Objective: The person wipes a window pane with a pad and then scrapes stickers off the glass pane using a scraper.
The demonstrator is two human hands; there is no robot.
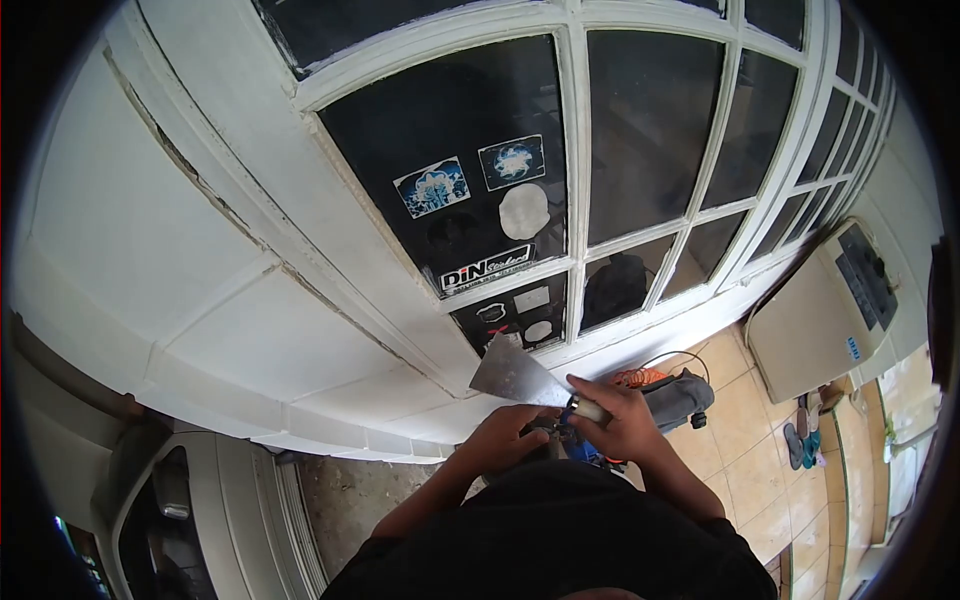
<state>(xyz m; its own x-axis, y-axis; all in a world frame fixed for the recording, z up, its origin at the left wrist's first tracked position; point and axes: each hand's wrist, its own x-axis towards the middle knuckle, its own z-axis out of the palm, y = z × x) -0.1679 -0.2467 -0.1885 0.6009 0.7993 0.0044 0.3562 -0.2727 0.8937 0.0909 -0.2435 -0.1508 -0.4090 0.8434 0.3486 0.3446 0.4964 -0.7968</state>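
A scraper with a wide metal blade [515, 373] is in my right hand [622, 418], whose fingers and thumb wrap its light handle. The blade points up and left, in front of a small lower window pane bearing stickers [538, 331]. My left hand [507, 440] is close by on the left, its fingers curled near the handle's blade end. What those fingers hold, if anything, I cannot make out. Beneath the hands, blue and dark items show only in part.
White-framed windows [575, 200] with several stickers [488, 270] rise ahead. A coiled orange hose [640, 377] and a dark grey object [680, 398] lie right of my hands. Farther right are a pale appliance [810, 310] and footwear [795, 445]. A car [210, 500] stands at lower left.
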